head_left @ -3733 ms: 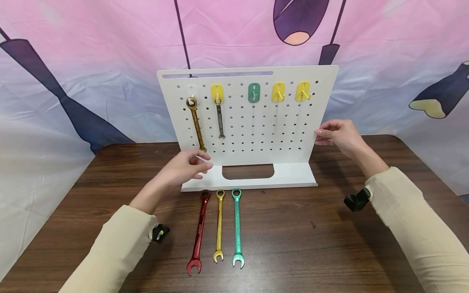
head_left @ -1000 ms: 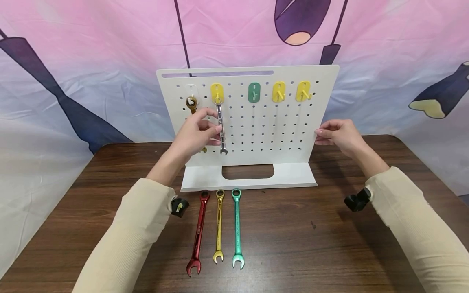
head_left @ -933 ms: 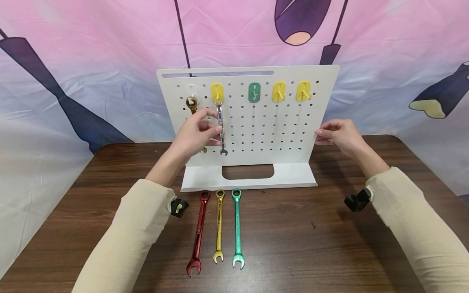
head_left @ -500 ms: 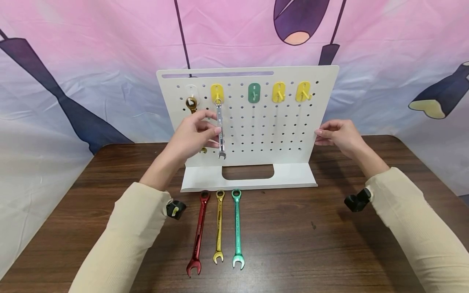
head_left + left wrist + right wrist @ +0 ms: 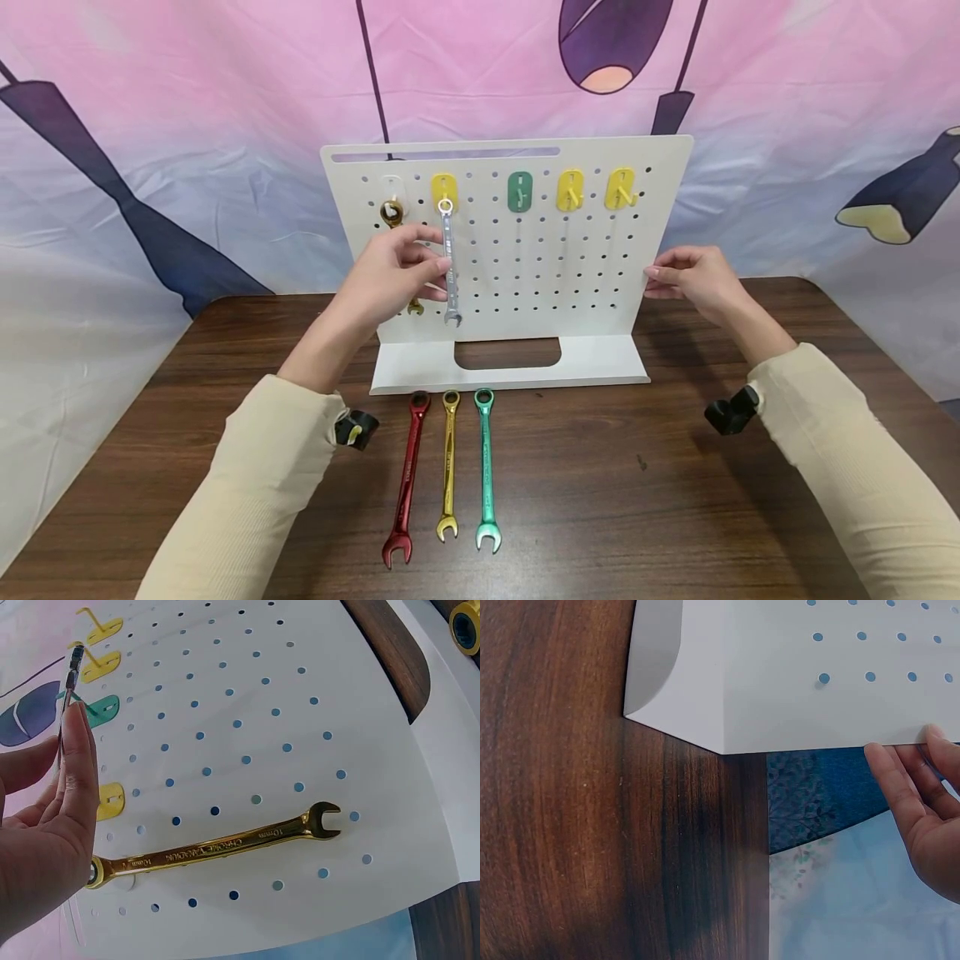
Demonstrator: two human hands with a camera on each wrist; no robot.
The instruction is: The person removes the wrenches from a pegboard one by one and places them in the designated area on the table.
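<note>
My left hand (image 5: 393, 271) pinches a silver combination wrench (image 5: 450, 267) between thumb and fingers, in front of the white pegboard (image 5: 540, 250). The wrench's ring end overlaps a yellow hook (image 5: 444, 188); I cannot tell whether it still touches it. Just left, partly behind the hand, a gold wrench (image 5: 210, 847) hangs on a white hook (image 5: 392, 187). At the board's right edge my right hand (image 5: 693, 279) grips it, thumb in front and fingers behind in the right wrist view.
Red (image 5: 407, 483), yellow (image 5: 448, 467) and green (image 5: 487, 471) wrenches lie side by side on the wooden table (image 5: 600, 500), before the board's foot. A green hook (image 5: 520, 192) and two yellow hooks (image 5: 571, 190) carry nothing. A patterned cloth (image 5: 225, 125) hangs behind.
From below the gold wrench, my left hand rose to the silver wrench and took hold of it. Its ring end has lately shifted slightly against the hook. My right hand has stayed put.
</note>
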